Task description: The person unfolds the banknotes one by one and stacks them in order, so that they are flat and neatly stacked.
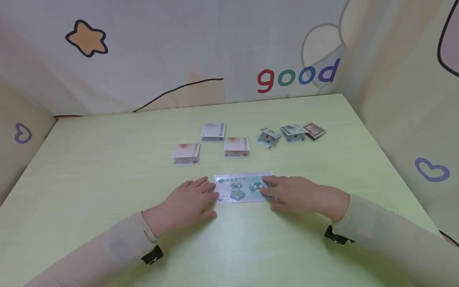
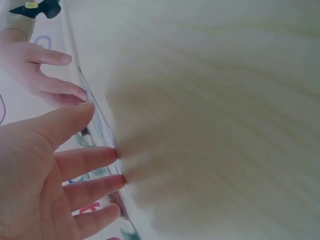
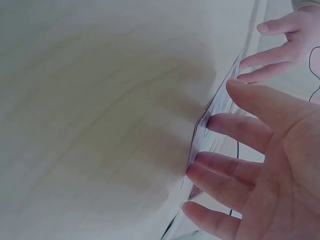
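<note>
A play banknote (image 1: 236, 194) marked 50, pale with teal print, lies flat on the table in the head view. My left hand (image 1: 190, 203) touches its left end with the fingers spread and fairly straight. At the right end, the fingertips of my right hand (image 1: 297, 194) rest on the note, the thumb lying apart below. In the left wrist view the left fingers (image 2: 90, 192) reach the note's edge. From the right wrist, the right fingers (image 3: 225, 185) press along the thin edge of the note (image 3: 200, 127).
Behind the note stand folded banknotes: two marked 20 (image 1: 185, 151), (image 1: 236, 145) and another pale one (image 1: 213, 130). Farther right are two green folded notes (image 1: 269, 137), (image 1: 293, 130) and a brown one (image 1: 315, 130). A printed curtain (image 1: 161, 52) borders the pale green table (image 1: 107, 159).
</note>
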{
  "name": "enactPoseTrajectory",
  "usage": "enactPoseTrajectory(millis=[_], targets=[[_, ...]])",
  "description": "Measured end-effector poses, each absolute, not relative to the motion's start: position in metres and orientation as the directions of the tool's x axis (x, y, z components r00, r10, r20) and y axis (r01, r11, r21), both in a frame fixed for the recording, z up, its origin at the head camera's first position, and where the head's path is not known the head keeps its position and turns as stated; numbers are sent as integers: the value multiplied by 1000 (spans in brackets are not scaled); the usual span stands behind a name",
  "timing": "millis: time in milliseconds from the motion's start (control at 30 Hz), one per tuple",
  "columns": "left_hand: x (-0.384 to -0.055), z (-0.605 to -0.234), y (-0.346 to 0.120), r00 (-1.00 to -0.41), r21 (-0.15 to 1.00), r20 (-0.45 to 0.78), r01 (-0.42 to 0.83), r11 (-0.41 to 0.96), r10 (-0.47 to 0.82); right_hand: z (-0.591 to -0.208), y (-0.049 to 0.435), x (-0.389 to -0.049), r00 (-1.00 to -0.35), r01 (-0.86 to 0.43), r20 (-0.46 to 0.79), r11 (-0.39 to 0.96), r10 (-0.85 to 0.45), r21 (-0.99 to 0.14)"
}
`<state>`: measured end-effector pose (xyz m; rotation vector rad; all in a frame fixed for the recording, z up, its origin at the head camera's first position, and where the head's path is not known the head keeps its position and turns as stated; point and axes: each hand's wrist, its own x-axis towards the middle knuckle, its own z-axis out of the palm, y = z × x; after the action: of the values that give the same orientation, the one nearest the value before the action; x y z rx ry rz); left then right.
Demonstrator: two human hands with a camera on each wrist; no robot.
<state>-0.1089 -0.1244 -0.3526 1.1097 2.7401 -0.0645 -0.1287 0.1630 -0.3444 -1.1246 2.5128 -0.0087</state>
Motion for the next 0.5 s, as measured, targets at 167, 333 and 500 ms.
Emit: enactPoseTrajectory(millis=[167,333,500], targets=[[-110,-354,-125,-696,37,-164,704,710,699,-342,163,-129,-594,-727,-338,667,-730,-163],[-115,-358,-123,-689,71,-164,706,705,706,-341,164,-130,-595,-733,-330,664,-733,-151],[-120,-360,-125,-696,98,-194,688,719,691,-341,164,-129,-588,-747,-319,650,-743,-137]])
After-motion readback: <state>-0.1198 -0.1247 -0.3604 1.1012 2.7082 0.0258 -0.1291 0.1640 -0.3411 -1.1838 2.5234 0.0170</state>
